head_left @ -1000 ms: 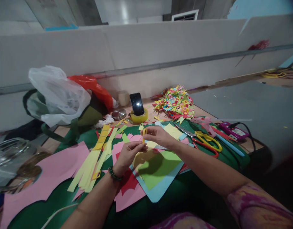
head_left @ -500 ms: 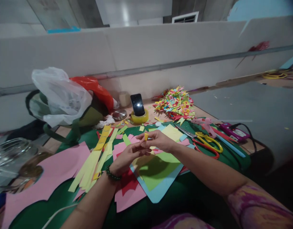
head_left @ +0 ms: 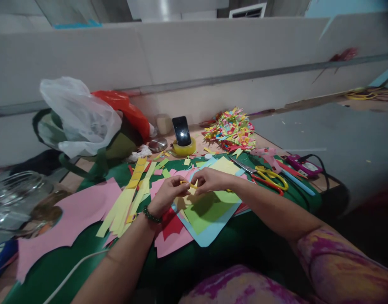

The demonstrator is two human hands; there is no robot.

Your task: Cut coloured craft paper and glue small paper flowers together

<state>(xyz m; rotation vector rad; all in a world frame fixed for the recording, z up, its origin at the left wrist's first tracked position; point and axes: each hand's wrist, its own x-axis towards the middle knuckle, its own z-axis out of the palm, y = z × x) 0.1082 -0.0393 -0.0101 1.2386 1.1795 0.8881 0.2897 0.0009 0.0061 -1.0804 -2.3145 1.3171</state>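
Observation:
Between my fingertips, above a stack of coloured paper, is a small yellow paper strip (head_left: 184,182). My left hand (head_left: 169,193) pinches its left end, with a dark green bead bracelet on the wrist. My right hand (head_left: 211,180) comes in from the right, fingers closed at the strip's other end; its fingertips are partly hidden. Green paper (head_left: 209,213) and a light blue sheet (head_left: 204,241) lie below the hands. Pink paper (head_left: 170,249) and a red piece (head_left: 171,224) stick out on the left. Pale yellow strips (head_left: 119,211) lie left of my left hand.
Scissors with yellow handles (head_left: 276,179), a pink glue gun (head_left: 267,157) and a purple power strip (head_left: 303,166) lie right. A heap of paper flowers (head_left: 233,131), a phone (head_left: 181,131) against yellow tape (head_left: 185,148) and a bag (head_left: 118,145) stand behind. Cut pink paper (head_left: 74,211) lies left.
My hands have drawn slightly apart at the fingertips, and the yellow strip now stretches between them instead of standing up at the right fingers. The whole view has shifted a little.

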